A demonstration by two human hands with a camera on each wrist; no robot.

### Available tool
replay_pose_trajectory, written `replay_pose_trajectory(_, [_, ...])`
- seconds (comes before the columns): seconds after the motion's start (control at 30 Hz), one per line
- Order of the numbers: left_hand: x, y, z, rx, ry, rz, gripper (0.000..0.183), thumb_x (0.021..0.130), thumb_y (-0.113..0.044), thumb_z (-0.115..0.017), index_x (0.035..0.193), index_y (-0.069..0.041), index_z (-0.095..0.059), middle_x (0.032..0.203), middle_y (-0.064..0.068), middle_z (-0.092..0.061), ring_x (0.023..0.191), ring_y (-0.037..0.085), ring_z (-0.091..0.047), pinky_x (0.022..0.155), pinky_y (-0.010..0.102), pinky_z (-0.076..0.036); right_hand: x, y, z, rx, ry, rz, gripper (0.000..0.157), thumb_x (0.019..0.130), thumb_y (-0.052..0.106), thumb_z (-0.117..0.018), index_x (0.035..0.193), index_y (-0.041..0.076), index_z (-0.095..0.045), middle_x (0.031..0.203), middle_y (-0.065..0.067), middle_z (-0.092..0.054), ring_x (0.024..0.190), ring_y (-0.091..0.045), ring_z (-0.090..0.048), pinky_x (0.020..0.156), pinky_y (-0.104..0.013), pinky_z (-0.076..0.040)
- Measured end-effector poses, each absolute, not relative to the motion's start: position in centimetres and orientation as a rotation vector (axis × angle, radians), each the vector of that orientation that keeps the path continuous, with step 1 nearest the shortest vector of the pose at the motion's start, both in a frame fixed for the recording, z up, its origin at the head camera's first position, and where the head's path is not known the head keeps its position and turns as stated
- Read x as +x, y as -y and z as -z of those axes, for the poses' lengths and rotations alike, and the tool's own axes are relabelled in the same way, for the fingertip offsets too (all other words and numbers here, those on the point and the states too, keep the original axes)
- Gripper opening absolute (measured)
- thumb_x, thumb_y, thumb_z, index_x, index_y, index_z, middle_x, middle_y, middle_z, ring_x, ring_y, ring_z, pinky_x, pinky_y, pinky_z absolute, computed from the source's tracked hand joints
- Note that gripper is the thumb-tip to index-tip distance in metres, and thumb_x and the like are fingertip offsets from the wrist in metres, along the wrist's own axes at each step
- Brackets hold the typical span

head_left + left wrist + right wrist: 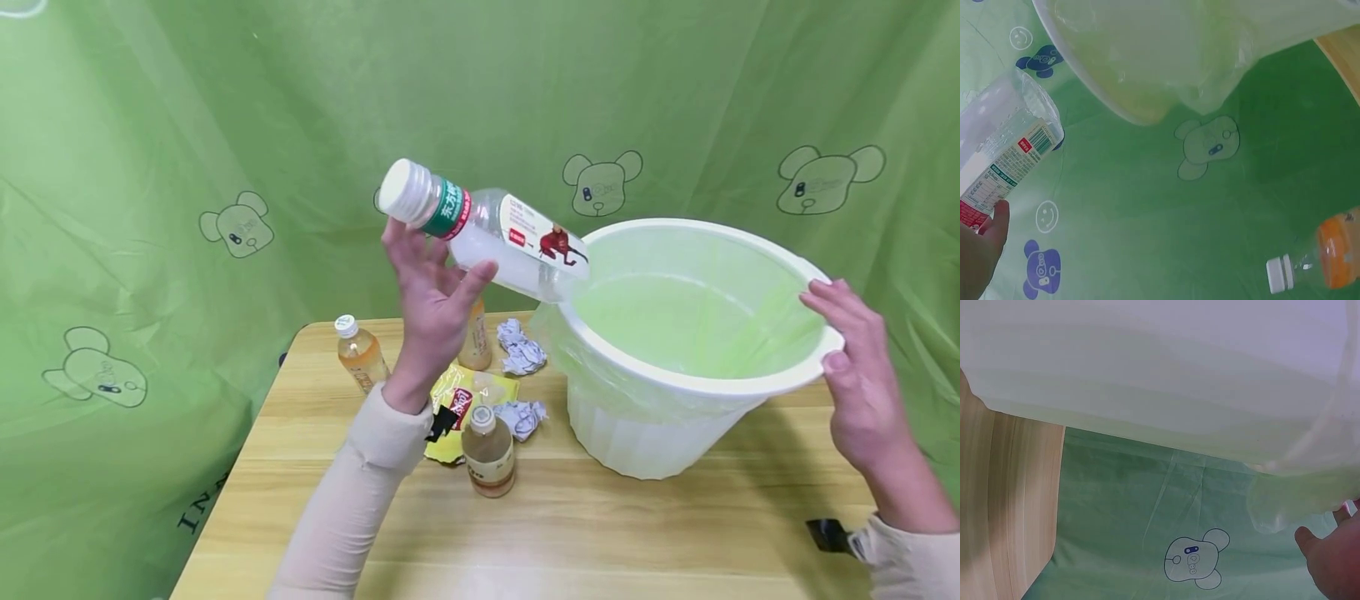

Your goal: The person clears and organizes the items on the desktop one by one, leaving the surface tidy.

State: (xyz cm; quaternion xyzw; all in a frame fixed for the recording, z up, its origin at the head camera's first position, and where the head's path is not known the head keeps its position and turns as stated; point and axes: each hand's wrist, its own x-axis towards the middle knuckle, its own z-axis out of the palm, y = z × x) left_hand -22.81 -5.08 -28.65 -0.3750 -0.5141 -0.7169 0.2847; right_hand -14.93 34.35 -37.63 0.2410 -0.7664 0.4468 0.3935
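Note:
My left hand (435, 304) holds a clear plastic bottle (510, 242) with a white cap, a green neck band and a white label. The bottle slants, cap up to the left, and its base overlaps the left rim of a white bin (637, 433) in the head view. A thin green bag (675, 325) lines the bin and folds over its rim. On the right side, my right hand (862, 367) grips the rim, fingers above and thumb lower. In the left wrist view, my left thumb lies along the label of the bottle (1007, 147).
Left of the bin on the wooden table (585, 533) stand a front bottle (489, 458), an orange drink bottle (362, 357) and another bottle (477, 337). A yellow chip bag (450, 392) lies among them with crumpled paper balls (521, 348). Green curtain hangs behind.

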Motion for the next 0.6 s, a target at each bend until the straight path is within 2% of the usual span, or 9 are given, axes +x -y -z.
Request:
replay_pose_trajectory(0.17, [-23.2,4.3,28.8,-0.969,1.387,2.012,0.115,0.085,-0.044,-0.081,0.155,-0.005,0.001,0.156,0.015,-0.034,0.134,0.037,-0.053,0.106,0.053,-0.056,-14.9,-34.1,37.4,0.612,1.943,-1.126,0.05,0.108,0.023,-0.038,0.143,-0.012,-0.048,0.159,0.0,-0.046,0.154,-0.018,-0.029,0.131,-0.035,-0.01])
replay_pose_trajectory(0.27, [-23.3,3.9,28.8,-0.951,1.407,2.078,0.112,0.084,-0.04,-0.082,0.158,-0.01,-0.003,0.154,0.014,-0.035,0.135,0.04,-0.052,0.108,0.051,-0.055,-14.9,-34.1,37.4,0.611,1.947,-1.123,0.05,0.109,0.023,-0.038,0.143,-0.012,-0.048,0.159,0.001,-0.046,0.154,-0.018,-0.029,0.131,-0.035,-0.01])
replay_pose_trajectory(0.37, [-23.3,3.6,28.8,-0.934,1.456,2.13,0.1,0.092,-0.018,-0.078,0.16,-0.015,-0.004,0.153,0.015,-0.036,0.137,0.041,-0.051,0.11,0.049,-0.053,-14.9,-34.2,37.4,0.605,1.954,-1.126,0.05,0.109,0.023,-0.038,0.144,-0.011,-0.048,0.159,0.001,-0.045,0.155,-0.018,-0.028,0.131,-0.035,-0.009])
replay_pose_trajectory(0.47, [-23.3,3.3,28.8,-0.916,1.52,2.162,0.095,0.092,0.008,-0.068,0.16,-0.018,-0.006,0.153,0.016,-0.037,0.138,0.041,-0.051,0.11,0.045,-0.053,-14.8,-34.3,37.4,0.599,1.958,-1.132,0.05,0.109,0.023,-0.038,0.144,-0.011,-0.048,0.159,0.001,-0.045,0.155,-0.018,-0.028,0.132,-0.035,-0.008])
replay_pose_trajectory(0.5, [-23.3,3.2,28.7,-0.908,1.542,2.165,0.095,0.091,0.013,-0.065,0.16,-0.018,-0.006,0.153,0.017,-0.037,0.138,0.041,-0.052,0.11,0.045,-0.053,-14.8,-34.4,37.5,0.597,1.959,-1.132,0.05,0.109,0.023,-0.038,0.144,-0.011,-0.048,0.16,0.001,-0.045,0.155,-0.018,-0.028,0.132,-0.035,-0.008])
replay_pose_trajectory(0.6, [-23.4,2.9,28.7,-0.872,1.589,2.181,0.093,0.091,0.014,-0.064,0.159,-0.019,-0.009,0.154,0.016,-0.037,0.137,0.04,-0.053,0.109,0.043,-0.054,-14.8,-34.4,37.5,0.596,1.959,-1.13,0.05,0.108,0.023,-0.037,0.144,-0.011,-0.048,0.16,0.001,-0.045,0.155,-0.018,-0.028,0.132,-0.036,-0.008])
